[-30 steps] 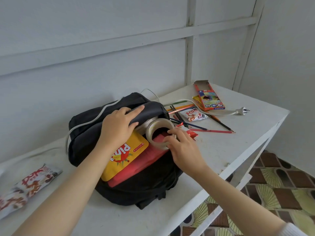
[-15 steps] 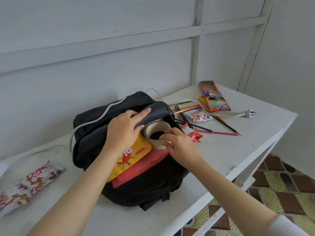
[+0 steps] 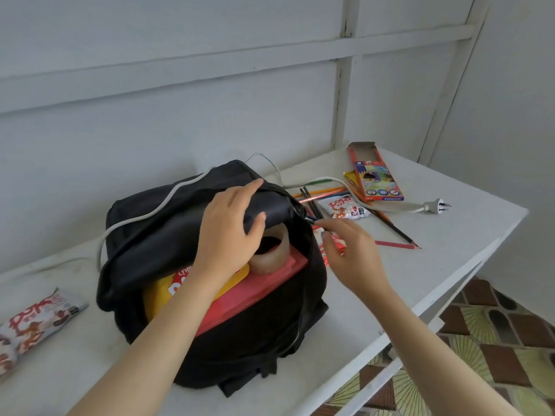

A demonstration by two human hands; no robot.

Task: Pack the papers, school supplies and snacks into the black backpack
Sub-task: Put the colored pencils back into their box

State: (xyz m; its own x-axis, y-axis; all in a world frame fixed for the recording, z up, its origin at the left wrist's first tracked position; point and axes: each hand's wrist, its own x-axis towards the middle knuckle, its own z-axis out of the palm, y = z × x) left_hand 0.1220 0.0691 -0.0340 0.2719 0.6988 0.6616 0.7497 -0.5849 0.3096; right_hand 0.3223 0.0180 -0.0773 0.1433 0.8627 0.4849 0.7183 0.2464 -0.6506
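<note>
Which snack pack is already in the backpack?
The yellow pack, inside the open backpack under the left hand. The white-and-red packs lie out on the table: one far left, one by the pencils.

Single wide-angle head cam looked fwd & down, close over the black backpack (image 3: 246, 340) on the worktop (image 3: 450, 232). It faced the white wall (image 3: 180, 115) behind, w/ the tiled floor (image 3: 495, 340) showing bottom right past the worktop's edge.
</note>
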